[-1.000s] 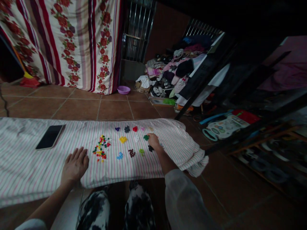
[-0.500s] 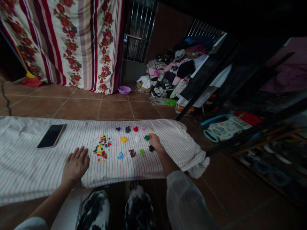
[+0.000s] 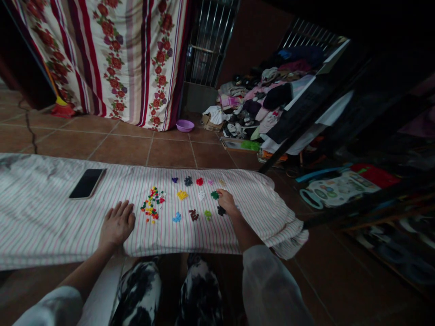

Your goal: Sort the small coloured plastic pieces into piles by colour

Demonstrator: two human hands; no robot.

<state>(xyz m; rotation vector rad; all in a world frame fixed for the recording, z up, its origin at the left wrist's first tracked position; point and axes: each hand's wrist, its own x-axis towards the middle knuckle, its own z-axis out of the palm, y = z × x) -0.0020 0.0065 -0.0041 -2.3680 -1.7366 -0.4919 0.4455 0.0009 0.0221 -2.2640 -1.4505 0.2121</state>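
Observation:
My left hand [image 3: 117,222] lies flat on the striped cloth [image 3: 112,183], fingers spread, left of a mixed pile of small coloured pieces [image 3: 152,204]. My right hand [image 3: 226,200] is closed at the right edge of the dark green pile [image 3: 215,194]; whether a piece is between its fingertips is too small to tell. Black pieces [image 3: 221,211] lie just below that hand. Sorted piles stand left of it, among them white [image 3: 201,195], yellow [image 3: 182,194], red [image 3: 199,181], brown [image 3: 194,215], light green [image 3: 207,215] and light blue [image 3: 176,217].
A phone [image 3: 87,184] lies on the cloth at the left. Beyond it are a floral curtain [image 3: 136,59], a purple basin [image 3: 185,126] and heaped clothes [image 3: 258,102]. A dark slanting pole [image 3: 282,151] stands past the cloth's right side.
The whole view has shifted, so the cloth and piles appear farther right. Both hands stay at about the same places on the cloth, the right one still beside the dark green pile.

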